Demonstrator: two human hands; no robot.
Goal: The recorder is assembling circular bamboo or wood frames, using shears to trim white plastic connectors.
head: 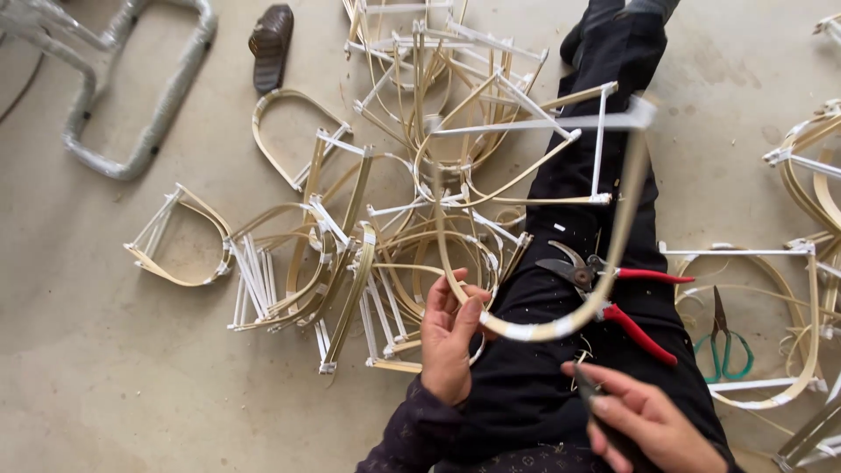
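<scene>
My left hand (pixel 448 337) grips the curved bottom of a bent bamboo-strip frame (pixel 613 236) bound with white tape, held over my black-trousered lap. The frame arcs up to a white crossbar near my knee. My right hand (pixel 653 425) holds a small dark tool, its tip near the taped bend. Red-handled cutting pliers (pixel 613 293) lie on my thigh beside the frame.
A heap of similar bamboo and white-tape frames (pixel 385 219) covers the concrete floor to the left. More frames (pixel 802 289) lie at the right, with green-handled scissors (pixel 723 342). A dark sandal (pixel 270 44) and a wrapped metal frame (pixel 140 88) lie at the far left.
</scene>
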